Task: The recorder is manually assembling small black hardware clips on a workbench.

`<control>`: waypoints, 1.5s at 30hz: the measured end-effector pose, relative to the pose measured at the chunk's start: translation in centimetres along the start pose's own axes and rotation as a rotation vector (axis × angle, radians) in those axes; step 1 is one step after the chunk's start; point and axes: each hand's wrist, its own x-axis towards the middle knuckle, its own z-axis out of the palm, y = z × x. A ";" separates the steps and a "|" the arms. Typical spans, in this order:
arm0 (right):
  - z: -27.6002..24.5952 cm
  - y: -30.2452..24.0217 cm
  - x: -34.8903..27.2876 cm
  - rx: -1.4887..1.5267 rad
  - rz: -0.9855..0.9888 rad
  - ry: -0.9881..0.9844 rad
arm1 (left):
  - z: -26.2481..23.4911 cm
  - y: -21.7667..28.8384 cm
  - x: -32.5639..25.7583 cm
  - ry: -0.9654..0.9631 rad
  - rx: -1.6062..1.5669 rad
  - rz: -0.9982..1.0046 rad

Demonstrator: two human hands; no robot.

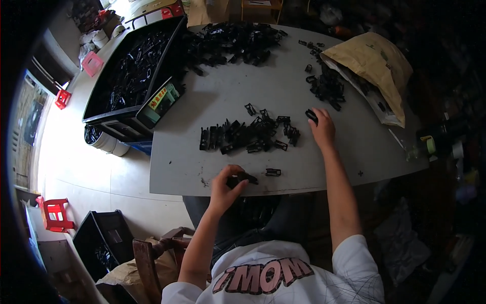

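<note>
My left hand (226,187) is closed around a dark black plastic part (247,177) at the table's near edge; the fingers cover much of it. Farther up on the right, my right hand (324,133) grips a small black plastic piece (312,116) between thumb and fingers. Between the hands lies a loose pile of black plastic pieces (260,129), several with open frame shapes. Its left end is a tighter row of upright black parts (212,137). One single black frame-shaped piece (273,172) lies just right of my left hand.
A large black crate (147,109) full of black parts stands at the table's left. More black parts (233,43) are heaped at the far edge. A smaller heap (326,87) lies beside an open tan sack (377,61) on the right. Red stools (56,215) stand on the floor.
</note>
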 end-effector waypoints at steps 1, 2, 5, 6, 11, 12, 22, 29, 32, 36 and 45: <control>0.1 1.3 0.2 -0.052 -0.023 -0.076 | 0.1 0.1 0.1 -0.004 -0.002 0.004; 0.0 0.8 0.5 -0.094 -0.049 -0.160 | -0.2 0.1 0.1 -0.021 0.005 -0.065; -1.5 -1.9 -0.9 0.233 0.131 -0.135 | -0.6 0.3 -0.3 -0.033 0.062 -0.115; -3.0 -3.6 -1.7 0.552 0.323 -0.208 | -0.7 0.2 -0.3 -0.030 0.109 -0.091; -5.4 -6.5 -9.5 0.774 0.366 -0.264 | -0.4 0.1 0.2 -0.040 0.109 -0.010; -5.6 -6.6 -10.3 0.596 0.244 -0.273 | -0.4 0.1 0.2 -0.040 0.098 0.019; -7.5 -11.7 -9.6 0.291 -0.174 -0.338 | -0.4 0.4 0.1 -0.056 0.115 -0.042; -7.8 -12.9 -9.3 0.094 -0.231 -0.435 | -0.6 0.6 0.0 -0.067 0.104 -0.047; -7.3 -14.1 -8.9 0.219 -0.192 -0.410 | -0.5 0.8 0.1 -0.068 0.111 -0.019; -5.7 -14.1 -9.5 0.198 -0.162 -0.503 | -0.6 0.4 0.2 -0.078 0.121 0.003; -6.5 -16.6 -9.2 0.468 -0.209 -0.626 | -0.3 0.4 -0.3 -0.118 0.125 -0.108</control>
